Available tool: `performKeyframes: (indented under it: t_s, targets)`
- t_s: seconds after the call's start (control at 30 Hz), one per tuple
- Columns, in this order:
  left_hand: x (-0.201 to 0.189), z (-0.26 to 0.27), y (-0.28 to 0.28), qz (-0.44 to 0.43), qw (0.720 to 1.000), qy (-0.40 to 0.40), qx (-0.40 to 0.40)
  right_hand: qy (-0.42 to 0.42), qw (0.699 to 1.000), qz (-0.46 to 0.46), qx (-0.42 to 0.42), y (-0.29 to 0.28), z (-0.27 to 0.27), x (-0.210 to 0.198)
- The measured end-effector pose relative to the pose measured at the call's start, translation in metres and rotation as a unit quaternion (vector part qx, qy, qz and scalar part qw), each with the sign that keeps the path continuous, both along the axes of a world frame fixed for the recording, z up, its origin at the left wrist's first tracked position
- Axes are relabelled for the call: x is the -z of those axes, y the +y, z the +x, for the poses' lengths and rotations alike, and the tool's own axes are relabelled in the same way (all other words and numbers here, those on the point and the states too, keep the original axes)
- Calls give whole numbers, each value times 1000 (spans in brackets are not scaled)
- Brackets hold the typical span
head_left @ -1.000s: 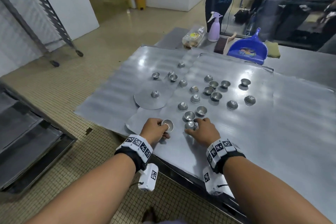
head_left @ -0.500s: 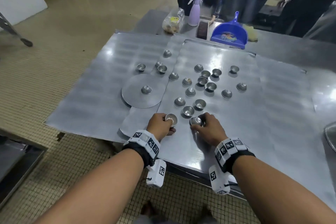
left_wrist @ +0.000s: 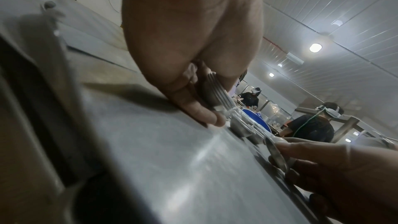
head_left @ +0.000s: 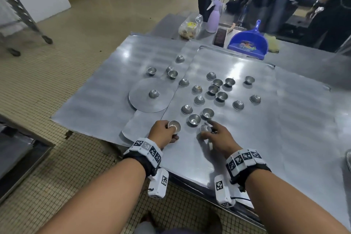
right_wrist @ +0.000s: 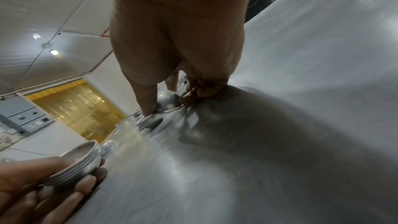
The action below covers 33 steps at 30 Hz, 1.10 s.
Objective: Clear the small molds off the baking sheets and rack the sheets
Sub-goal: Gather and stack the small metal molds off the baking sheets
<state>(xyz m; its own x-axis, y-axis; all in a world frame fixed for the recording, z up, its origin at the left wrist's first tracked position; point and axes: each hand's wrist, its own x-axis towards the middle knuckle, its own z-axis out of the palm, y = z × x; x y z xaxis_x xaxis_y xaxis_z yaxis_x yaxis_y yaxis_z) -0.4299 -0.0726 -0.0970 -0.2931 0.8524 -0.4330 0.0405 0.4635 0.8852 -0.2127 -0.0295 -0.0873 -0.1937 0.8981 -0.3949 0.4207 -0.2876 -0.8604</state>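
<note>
Both hands are set low at the near edge of the baking sheets (head_left: 237, 138). A nested stack of molds (head_left: 174, 126) is gripped by the left hand (head_left: 163, 133), fingers and thumb curled round it; the stack is tilted, its open mouth turned up and toward 2 o'clock, and in the right wrist view its ribbed rims are seen one inside another (right_wrist: 79, 163), with the left fingertips touching the sheet. At 3 o'clock from that stack, a single inverted mold (head_left: 205, 128) is pinched by the right hand (head_left: 218, 139), dome up and rim down on the metal; the thumb is pressed to its near side, the index finger reaches past its far side, and the remaining fingers are curled against the sheet, as shown in the right wrist view (right_wrist: 170, 99).

Just beyond, at 12 o'clock, two open-mouthed molds (head_left: 194, 119) and more scattered molds (head_left: 218, 89) are spread over the right-hand sheet, some mouth up and some dome up. At 10 o'clock a round metal disc (head_left: 140, 100) is laid across the left-hand sheet, one upturned mold resting on its middle. Farther off, at 1 o'clock, a blue dustpan (head_left: 247, 44), a lilac spray bottle (head_left: 213, 18) and a plastic bag (head_left: 189, 27) are ranged along the table's far edge. Other people are standing behind these.
</note>
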Motion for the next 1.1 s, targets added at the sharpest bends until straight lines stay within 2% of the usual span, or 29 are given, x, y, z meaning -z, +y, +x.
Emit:
performKeyframes:
  t_s: [0.2,0.4,0.6,1.1]
  targets:
    - [-2,10,-3,-6,999,30,-43,-20,999,7,-26,3,9,-1]
    - [0,17,-8,5,996,41,-79,-26,994,87,-60,-6,16,-2]
    - [-1,20,-10,8,996,45,-83,-96,982,127,-103,-5,13,-7]
    - [-2,16,-10,8,997,41,-71,-183,957,150,-168,0,13,-9]
